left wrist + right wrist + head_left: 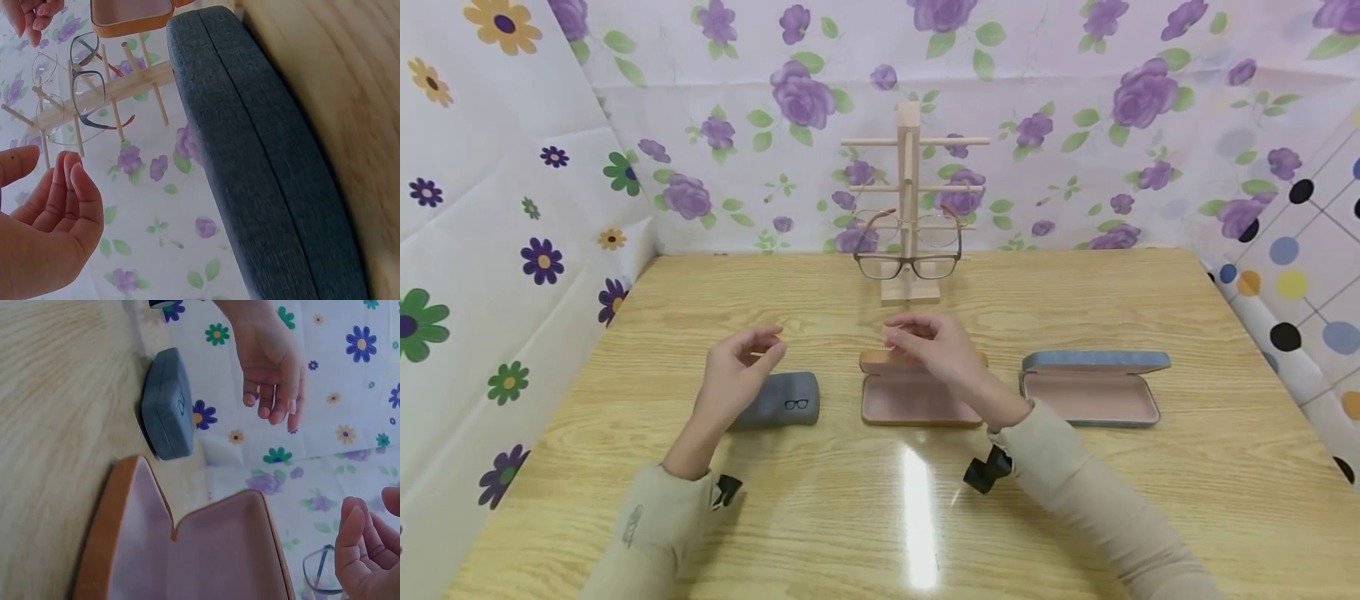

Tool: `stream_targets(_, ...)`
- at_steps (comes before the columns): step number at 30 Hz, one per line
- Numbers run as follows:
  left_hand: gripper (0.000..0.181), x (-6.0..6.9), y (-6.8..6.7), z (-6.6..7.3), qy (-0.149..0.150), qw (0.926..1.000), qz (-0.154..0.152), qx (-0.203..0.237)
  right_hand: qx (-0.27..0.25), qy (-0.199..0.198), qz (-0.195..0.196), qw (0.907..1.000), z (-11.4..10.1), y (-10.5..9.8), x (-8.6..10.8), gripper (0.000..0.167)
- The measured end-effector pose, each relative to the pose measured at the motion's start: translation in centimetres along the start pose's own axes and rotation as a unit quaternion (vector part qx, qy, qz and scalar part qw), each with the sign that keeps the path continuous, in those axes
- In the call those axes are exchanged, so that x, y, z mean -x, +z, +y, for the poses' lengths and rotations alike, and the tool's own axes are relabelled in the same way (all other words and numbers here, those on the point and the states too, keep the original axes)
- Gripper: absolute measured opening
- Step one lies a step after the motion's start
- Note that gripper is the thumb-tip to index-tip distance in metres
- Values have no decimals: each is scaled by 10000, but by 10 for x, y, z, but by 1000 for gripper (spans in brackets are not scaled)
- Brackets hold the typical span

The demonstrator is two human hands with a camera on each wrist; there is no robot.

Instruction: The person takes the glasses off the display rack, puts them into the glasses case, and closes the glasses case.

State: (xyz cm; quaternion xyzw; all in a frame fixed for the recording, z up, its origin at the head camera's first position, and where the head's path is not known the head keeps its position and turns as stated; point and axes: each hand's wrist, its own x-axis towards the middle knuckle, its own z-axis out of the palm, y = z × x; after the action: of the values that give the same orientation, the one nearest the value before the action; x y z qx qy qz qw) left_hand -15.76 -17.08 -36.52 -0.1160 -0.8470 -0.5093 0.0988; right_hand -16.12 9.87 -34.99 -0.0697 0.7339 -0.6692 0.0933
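Observation:
My left hand (735,375) hovers over the closed grey-blue glasses case (786,402), its fingers loosely bent and holding nothing. In the left wrist view that case (250,150) fills the middle, apart from the hand (56,225). Above the open orange case (922,422) with a pink lining is my right hand (943,350), fingers relaxed and slightly bent, with nothing in them. The right wrist view shows a gap between this hand (372,550) and the orange case (103,550). To the right, a blue case (1093,361) lies open, with no glasses inside.
Behind the cases stands a wooden rack (909,167) carrying dark-framed glasses (907,267) and thin-framed glasses above them. The wooden table (820,517) meets flowered cloth (700,125) at the back and left side. Dotted cloth (1292,250) hangs on the right.

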Motion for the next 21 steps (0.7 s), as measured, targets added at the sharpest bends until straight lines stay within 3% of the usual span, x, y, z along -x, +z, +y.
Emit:
stream_targets(4,26,-8,2,3,-157,9998,94,41,-143,-110,228,9996,-2,-9,-4,24)
stream_targets(13,27,-29,4,9,-93,9998,164,-77,-152,-260,476,9984,-8,-29,-11,26)
stream_targets(21,30,-46,7,20,-193,9987,214,422,-201,-264,748,9966,-13,-52,-14,29)
